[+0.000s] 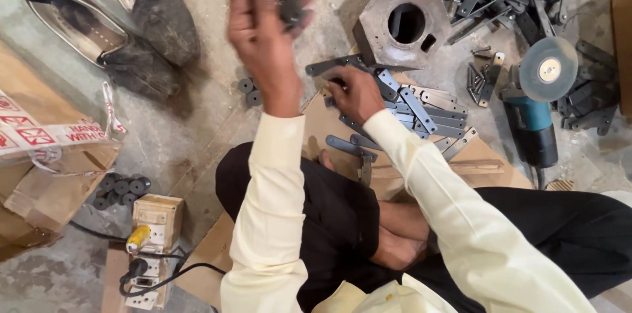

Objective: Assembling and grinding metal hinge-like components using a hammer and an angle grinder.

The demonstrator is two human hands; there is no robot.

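**Asker:** While the person is sitting cross-legged on the concrete floor, what is each hand doing?

**Describer:** The left hand (266, 30) is lifting up toward twelve o'clock, fingers curling closed around a dark metal part (289, 7). Part of it is hidden by the fingers and it is blurred, so I cannot tell its exact shape. The right hand (352, 92) is reaching down at about one o'clock from the lap, fingertips pressing together on one flat steel strip (332, 65) at the near edge of a loose pile of strips (428, 112).

**Asker:** Why are the strips lying there?

**Describer:** They seem to be fanned out on a sheet of cardboard (487, 161) just in front of the knees, probably so they are staying within easy reach. A hexagonal steel block with a round hole (403, 23) is standing just beyond them at one o'clock, likely serving as a work base.

**Asker:** Anything else nearby?

**Describer:** An angle grinder (536, 99) is resting at three o'clock. A pair of worn shoes (125, 20) is lying at ten o'clock, and an extension socket box (153, 247) is sitting at eight o'clock beside small black rollers (122, 189).
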